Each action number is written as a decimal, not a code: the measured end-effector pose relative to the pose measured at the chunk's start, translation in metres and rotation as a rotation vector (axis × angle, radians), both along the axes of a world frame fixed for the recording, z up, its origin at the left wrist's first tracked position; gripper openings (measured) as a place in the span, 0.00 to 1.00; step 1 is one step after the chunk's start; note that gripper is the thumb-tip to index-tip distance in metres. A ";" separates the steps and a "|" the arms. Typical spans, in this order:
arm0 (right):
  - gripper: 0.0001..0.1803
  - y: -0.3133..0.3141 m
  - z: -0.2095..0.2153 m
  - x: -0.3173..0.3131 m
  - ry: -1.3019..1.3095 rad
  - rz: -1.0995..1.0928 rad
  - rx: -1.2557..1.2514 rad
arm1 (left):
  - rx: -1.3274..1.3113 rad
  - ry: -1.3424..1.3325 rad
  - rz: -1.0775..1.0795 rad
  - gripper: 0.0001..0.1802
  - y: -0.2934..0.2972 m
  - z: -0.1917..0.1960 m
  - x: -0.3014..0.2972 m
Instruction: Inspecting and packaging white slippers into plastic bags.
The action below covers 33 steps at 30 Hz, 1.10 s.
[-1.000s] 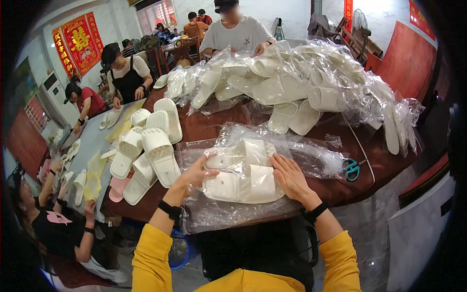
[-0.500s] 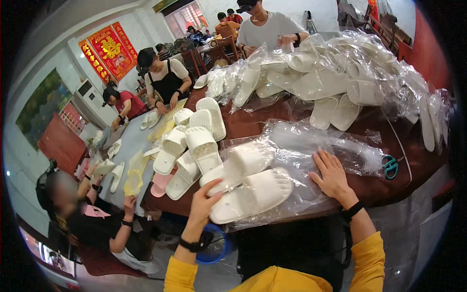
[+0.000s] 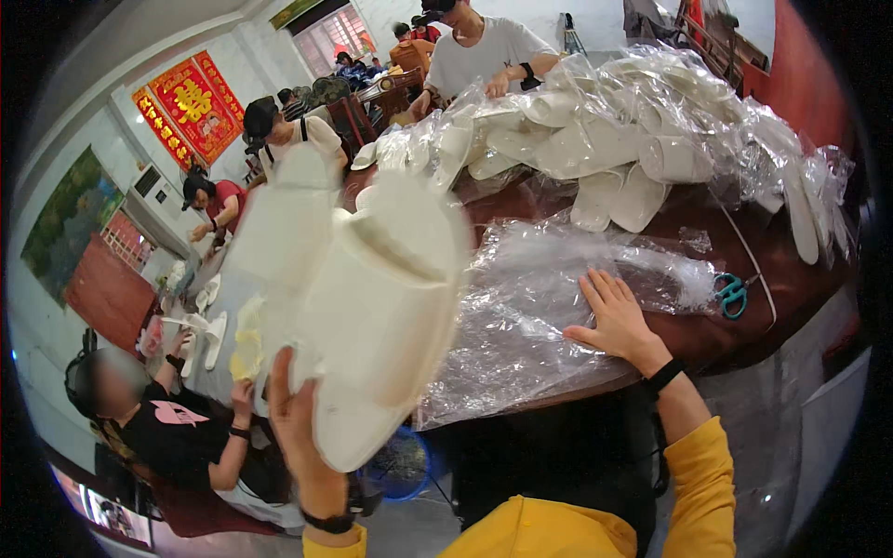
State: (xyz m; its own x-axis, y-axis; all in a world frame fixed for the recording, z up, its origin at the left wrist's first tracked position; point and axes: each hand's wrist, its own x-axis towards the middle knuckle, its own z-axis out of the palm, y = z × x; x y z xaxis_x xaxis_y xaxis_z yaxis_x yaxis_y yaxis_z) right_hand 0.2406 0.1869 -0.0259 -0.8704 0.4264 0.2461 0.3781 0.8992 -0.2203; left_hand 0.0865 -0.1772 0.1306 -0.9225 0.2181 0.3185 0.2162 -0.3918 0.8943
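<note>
Raised above the table's near left side, a pair of white slippers [image 3: 381,307] is gripped at the heel end by my left hand [image 3: 302,418]. The pair is tilted up, blurred by motion, and covers the other slippers behind it. My right hand [image 3: 614,316] lies flat with fingers stretched on a stack of clear plastic bags [image 3: 530,325]. Nothing is held in that hand. Teal-handled scissors [image 3: 732,296] rest to the right of the bags.
A large heap of bagged white slippers [image 3: 642,130] fills the table's far side. A brown cloth [image 3: 688,251] covers the table. Co-workers sit or stand at the left and far sides, one with a yellow sheet [image 3: 247,339]. A blue bin [image 3: 402,465] stands below the near edge.
My left hand has lifted the pair of slippers off the bags and swung it up and left. My right hand stays on the bags. The view has shifted slightly.
</note>
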 end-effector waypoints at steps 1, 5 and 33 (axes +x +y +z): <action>0.54 0.002 -0.004 0.002 0.015 -0.008 -0.008 | -0.026 -0.034 -0.041 0.32 0.021 -0.006 0.008; 0.54 -0.006 -0.001 -0.003 0.017 -0.007 -0.017 | -0.001 -0.192 -0.133 0.29 0.092 -0.031 0.049; 0.12 -0.201 0.154 0.074 0.079 0.647 -0.136 | -0.438 -0.218 -1.367 0.06 0.091 -0.096 0.102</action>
State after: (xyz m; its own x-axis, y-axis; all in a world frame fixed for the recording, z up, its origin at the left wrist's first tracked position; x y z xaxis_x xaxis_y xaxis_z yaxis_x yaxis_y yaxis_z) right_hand 0.3142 -0.0137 0.1277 -0.9429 -0.1443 0.3003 -0.2504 0.9016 -0.3528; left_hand 0.1881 -0.0866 0.0344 0.0612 0.9909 -0.1200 -0.2487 0.1315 0.9596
